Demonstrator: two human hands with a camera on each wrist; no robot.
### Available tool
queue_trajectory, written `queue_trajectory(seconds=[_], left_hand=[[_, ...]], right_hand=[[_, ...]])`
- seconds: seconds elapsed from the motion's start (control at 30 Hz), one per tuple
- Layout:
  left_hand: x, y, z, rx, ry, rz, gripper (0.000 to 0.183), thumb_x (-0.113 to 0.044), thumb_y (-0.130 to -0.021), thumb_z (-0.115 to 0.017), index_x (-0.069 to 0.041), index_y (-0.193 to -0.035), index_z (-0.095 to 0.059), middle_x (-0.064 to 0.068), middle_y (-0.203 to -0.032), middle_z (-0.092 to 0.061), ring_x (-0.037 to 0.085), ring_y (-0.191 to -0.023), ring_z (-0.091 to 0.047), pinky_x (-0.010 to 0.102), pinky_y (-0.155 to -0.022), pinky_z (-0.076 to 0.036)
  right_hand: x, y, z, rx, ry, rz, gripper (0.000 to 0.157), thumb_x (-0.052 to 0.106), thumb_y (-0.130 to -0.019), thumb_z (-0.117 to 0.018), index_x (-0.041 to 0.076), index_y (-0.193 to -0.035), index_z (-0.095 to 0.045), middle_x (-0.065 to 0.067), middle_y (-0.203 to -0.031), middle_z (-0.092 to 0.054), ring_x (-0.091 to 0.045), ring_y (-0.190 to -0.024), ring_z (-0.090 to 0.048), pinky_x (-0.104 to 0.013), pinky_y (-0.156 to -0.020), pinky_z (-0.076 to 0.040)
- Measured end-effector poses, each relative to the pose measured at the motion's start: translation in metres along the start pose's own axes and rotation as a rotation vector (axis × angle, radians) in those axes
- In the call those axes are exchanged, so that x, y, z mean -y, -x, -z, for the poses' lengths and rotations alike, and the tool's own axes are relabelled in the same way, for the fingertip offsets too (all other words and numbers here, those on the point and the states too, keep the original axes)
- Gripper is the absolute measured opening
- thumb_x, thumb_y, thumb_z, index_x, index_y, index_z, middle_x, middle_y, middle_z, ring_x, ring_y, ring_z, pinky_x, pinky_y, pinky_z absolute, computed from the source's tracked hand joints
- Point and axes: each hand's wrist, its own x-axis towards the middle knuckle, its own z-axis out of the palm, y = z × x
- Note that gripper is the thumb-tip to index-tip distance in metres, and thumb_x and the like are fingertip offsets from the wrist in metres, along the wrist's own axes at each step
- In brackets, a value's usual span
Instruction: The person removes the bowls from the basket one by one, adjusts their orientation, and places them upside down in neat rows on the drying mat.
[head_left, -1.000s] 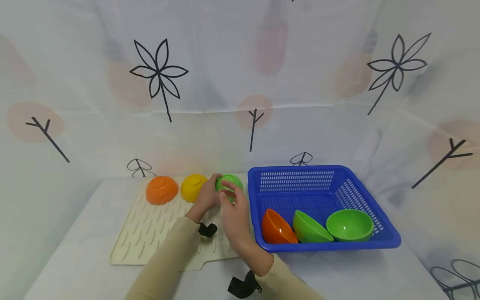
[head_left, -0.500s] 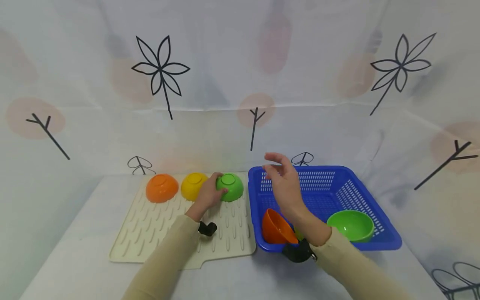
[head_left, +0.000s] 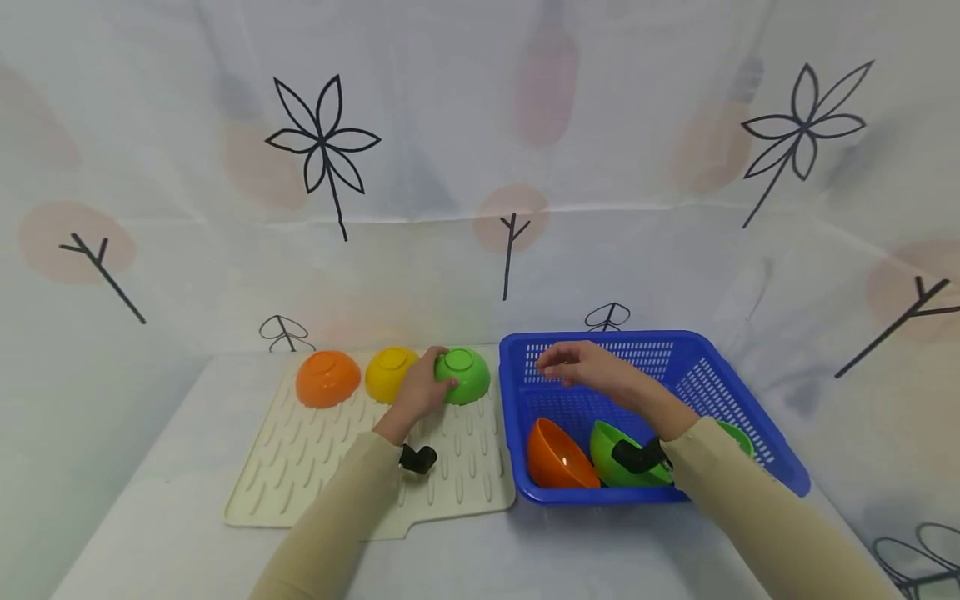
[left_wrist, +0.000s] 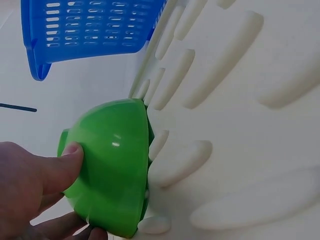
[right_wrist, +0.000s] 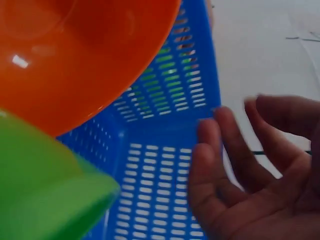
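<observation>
Cloth (head_left: 427,275) hung behind; the left hand (head_left: 420,390) gripped a green bowl (head_left: 468,375) at the mat's (head_left: 300,471) far-right corner; the right hand (head_left: 596,369), empty, loosely curled, overhung the basket (head_left: 592,497).

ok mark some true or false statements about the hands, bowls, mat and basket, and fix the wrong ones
1. The left hand holds a green bowl on the ridged mat. True.
2. The yellow bowl stands right side up. False: it is upside down.
3. The right hand grips a bowl. False: it holds nothing.
4. In the head view, the blue basket is to the right of the ridged mat. True.
5. Every bowl in the blue basket is green. False: a tilted orange bowl is there too.
</observation>
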Motion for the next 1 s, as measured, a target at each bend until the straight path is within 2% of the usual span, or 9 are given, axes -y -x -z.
queue_trajectory(seconds=[0.17, 0.3, 0.47, 0.83, 1.0], left_hand=[[-0.001, 0.001, 0.0, -0.011, -0.003, -0.006, 0.058, -0.019, -0.093, -0.072, -0.007, -0.144, -0.048, 0.015, -0.143, -0.052, 0.032, -0.128, -0.051, 0.049, -0.108, -0.041], [-0.002, 0.001, 0.0, -0.028, 0.001, -0.008, 0.058, -0.019, -0.092, -0.073, -0.006, -0.143, -0.05, 0.015, -0.142, -0.053, 0.032, -0.128, -0.051, 0.049, -0.108, -0.04], [-0.002, 0.0, 0.001, -0.042, -0.02, -0.01, 0.058, -0.02, -0.092, -0.074, -0.006, -0.143, -0.051, 0.015, -0.142, -0.054, 0.032, -0.128, -0.051, 0.049, -0.108, -0.04], [0.003, 0.0, -0.001, -0.074, -0.042, -0.035, 0.058, -0.022, -0.09, -0.075, -0.005, -0.141, -0.053, 0.016, -0.14, -0.055, 0.033, -0.128, -0.051, 0.048, -0.107, -0.041], [0.004, 0.0, -0.002, -0.086, -0.057, -0.053, 0.058, -0.024, -0.089, -0.076, -0.006, -0.14, -0.054, 0.015, -0.14, -0.055, 0.033, -0.128, -0.051, 0.048, -0.107, -0.042]], right_hand=[[-0.012, -0.003, -0.001, 0.17, 0.057, -0.008, 0.024, 0.016, -0.097, -0.062, 0.006, -0.119, -0.068, -0.016, -0.123, -0.065, -0.034, -0.118, -0.058, -0.053, -0.104, -0.045], [-0.015, -0.004, -0.004, 0.256, 0.131, -0.015, 0.03, 0.015, -0.095, -0.065, 0.002, -0.122, -0.067, -0.016, -0.124, -0.066, -0.028, -0.114, -0.061, -0.052, -0.103, -0.045], [-0.016, -0.008, -0.008, 0.329, 0.163, -0.019, 0.028, 0.01, -0.093, -0.067, -0.002, -0.119, -0.068, -0.01, -0.114, -0.07, -0.025, -0.107, -0.065, -0.047, -0.098, -0.051], [-0.02, -0.01, -0.013, 0.302, 0.183, 0.015, 0.018, 0.0, -0.09, -0.068, -0.004, -0.106, -0.074, -0.006, -0.095, -0.074, -0.02, -0.086, -0.066, -0.034, -0.083, -0.057], [-0.02, -0.009, -0.01, 0.235, 0.224, -0.002, 0.012, 0.002, -0.09, -0.071, 0.004, -0.099, -0.077, -0.004, -0.09, -0.072, -0.021, -0.083, -0.064, -0.034, -0.078, -0.058]])
